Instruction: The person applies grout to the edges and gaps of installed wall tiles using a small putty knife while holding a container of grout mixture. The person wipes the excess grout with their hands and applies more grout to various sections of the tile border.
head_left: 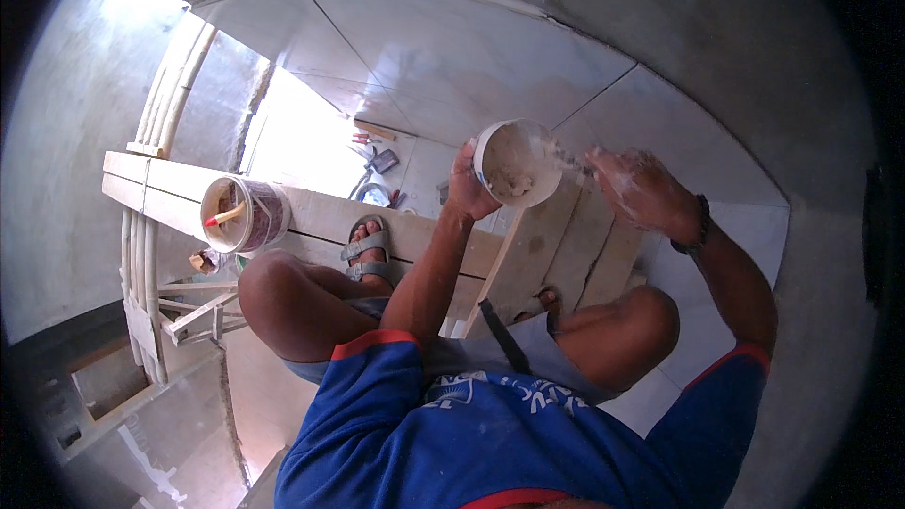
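My left hand [468, 188] grips a small white tub [545, 192] by its side, out in front of me and tipped so its inside shows. Pale, lumpy paste [509, 168] coats the bottom and walls of the tub. To the right of the rim, my right hand [649, 190] is smeared with the same whitish paste, its fingers closed together. Something dark and paste-covered [568, 156] extends from those fingers to the tub's rim; blur hides what it is.
I sit on a plank scaffold [320, 212], feet on the boards. A bucket [267, 217] holding a red-and-yellow handled tool [226, 216] stands on the left planks. Tools [385, 161] lie on the floor below. Large glossy tiles [443, 57] cover the wall ahead; poles [174, 85] rise at left.
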The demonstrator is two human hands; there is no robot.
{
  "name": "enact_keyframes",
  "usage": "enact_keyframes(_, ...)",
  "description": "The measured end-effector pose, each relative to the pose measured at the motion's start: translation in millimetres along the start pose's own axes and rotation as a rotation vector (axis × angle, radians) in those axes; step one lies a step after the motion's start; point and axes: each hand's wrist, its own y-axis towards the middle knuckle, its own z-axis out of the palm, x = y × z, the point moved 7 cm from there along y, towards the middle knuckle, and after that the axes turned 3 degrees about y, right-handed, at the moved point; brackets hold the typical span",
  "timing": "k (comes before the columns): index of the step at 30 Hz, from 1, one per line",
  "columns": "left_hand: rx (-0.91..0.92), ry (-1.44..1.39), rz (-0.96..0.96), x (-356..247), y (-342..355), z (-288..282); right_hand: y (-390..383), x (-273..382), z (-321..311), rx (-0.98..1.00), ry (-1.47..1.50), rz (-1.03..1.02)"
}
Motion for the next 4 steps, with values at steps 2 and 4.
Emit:
enact_keyframes(2,0.011,0.072,0.013,-3,2,1,13,25,-15,-0.183,-0.453,-0.116)
enact_keyframes(4,-0.004,0.174,0.034,-7,4,-1,29,21,-11,-0.046,-0.467,-0.007)
